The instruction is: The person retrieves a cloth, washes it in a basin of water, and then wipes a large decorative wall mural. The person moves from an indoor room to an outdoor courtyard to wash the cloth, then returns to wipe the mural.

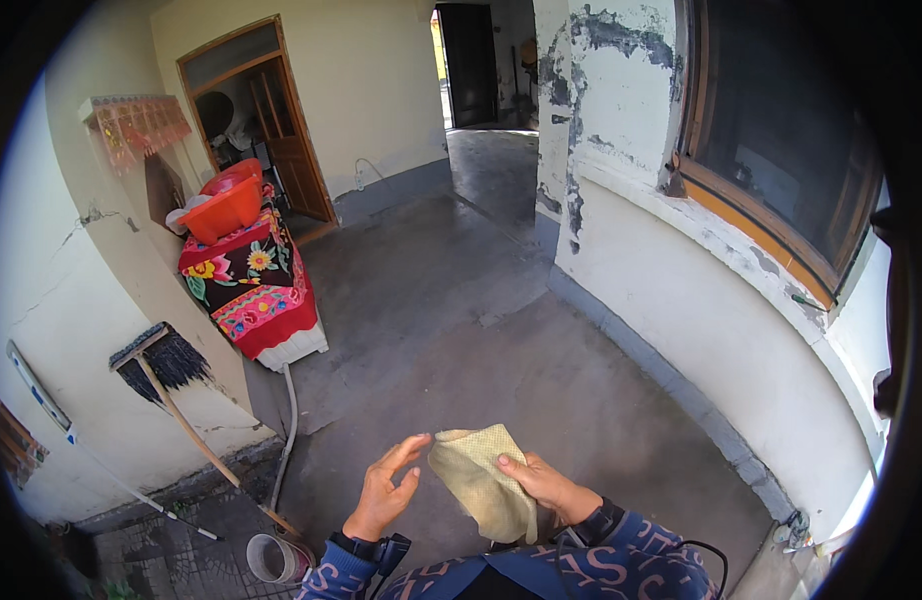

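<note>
A pale yellow woven cloth [480, 480] hangs in front of my body, partly folded over. My right hand [547, 484] grips its right edge, thumb on top and the other fingers behind the fabric. Just left of the cloth is my left hand [387, 484], raised, with the thumb apart from the fingers and nothing held. Its fingertips come close to the cloth's upper left corner; I cannot tell whether they touch. Dark bands with small devices sit around both wrists.
A broom [165, 367] and a long-handled squeegee [41, 386] lean on the left wall. Below them stands a bucket [276, 559]. A grey hose [287, 435] runs from a washing machine [292, 349] under a floral cover, which carries a red basin [225, 202]. A window ledge [701, 217] juts out at right.
</note>
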Demonstrator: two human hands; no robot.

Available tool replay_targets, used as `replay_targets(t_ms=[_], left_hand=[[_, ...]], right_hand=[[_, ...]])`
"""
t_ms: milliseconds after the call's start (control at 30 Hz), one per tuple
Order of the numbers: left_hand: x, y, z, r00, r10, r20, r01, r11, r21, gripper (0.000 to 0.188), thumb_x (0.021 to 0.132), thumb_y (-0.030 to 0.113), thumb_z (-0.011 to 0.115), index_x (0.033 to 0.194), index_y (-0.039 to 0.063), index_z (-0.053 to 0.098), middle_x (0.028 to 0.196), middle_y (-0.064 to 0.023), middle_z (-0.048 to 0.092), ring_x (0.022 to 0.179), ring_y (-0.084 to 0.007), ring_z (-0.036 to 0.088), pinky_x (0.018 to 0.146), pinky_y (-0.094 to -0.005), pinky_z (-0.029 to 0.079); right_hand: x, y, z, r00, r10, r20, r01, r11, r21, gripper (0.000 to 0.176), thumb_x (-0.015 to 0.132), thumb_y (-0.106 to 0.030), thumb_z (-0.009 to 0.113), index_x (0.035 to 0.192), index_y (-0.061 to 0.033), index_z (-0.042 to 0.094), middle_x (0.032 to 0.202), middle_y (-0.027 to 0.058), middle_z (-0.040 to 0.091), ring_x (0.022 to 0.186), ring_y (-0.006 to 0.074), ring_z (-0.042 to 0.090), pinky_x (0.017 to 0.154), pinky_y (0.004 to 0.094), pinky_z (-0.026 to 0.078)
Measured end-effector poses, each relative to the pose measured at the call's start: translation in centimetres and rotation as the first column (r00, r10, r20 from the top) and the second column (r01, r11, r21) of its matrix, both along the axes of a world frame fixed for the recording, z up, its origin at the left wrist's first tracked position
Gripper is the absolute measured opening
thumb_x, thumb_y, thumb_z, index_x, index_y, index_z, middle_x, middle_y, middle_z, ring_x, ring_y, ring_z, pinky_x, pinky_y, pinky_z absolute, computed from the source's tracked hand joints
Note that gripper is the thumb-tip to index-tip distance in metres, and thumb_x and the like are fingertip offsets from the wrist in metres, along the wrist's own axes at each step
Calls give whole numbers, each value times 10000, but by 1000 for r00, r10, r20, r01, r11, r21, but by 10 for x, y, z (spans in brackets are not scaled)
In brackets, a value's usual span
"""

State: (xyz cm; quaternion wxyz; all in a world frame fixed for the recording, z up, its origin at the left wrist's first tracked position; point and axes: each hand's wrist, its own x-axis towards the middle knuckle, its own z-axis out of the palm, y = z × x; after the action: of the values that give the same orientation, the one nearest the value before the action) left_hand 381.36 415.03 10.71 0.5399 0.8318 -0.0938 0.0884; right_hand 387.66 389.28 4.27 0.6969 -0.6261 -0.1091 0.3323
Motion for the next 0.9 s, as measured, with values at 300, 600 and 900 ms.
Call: replay_targets(t_ms=[300, 600, 900], left_hand=[[218, 27, -37, 788, 421, 448, -479, 878, 17, 817, 979, 583, 427, 1520, 5, 228, 1591, -274, 152, 1478, -444, 139, 1173, -528, 149], [482, 105, -31, 803, 444, 398, -419, 895, -153, 354, 1011, 352, 467, 1179, 75, 609, 1208, -164, 487, 1197, -352, 430, 1033, -462, 323], [739, 105, -68, 955, 295, 39, -242, 847, -473, 351, 1046, 300, 471, 1023, -4, 645, 980, -90, 637, 879, -210, 611, 832, -314, 479]], right_hand=[[217, 193, 22, 929, 370, -13, -346, 879, 328, 749, 1029, -591, 320, 1398, 56, 394, 1332, 122, 471, 1245, 160, 413, 1051, 299, 361], [458, 245, 42, 950, 310, -43, -291, 927, 237, 806, 1010, -640, 310, 1428, 45, 390, 1353, 126, 490, 1280, 175, 426, 1105, 315, 341], [671, 229, 12, 969, 66, 236, -107, 980, 167, 778, 1028, -595, 293, 1532, -4, 254, 1543, 166, 347, 1433, 252, 313, 1162, 347, 264]])
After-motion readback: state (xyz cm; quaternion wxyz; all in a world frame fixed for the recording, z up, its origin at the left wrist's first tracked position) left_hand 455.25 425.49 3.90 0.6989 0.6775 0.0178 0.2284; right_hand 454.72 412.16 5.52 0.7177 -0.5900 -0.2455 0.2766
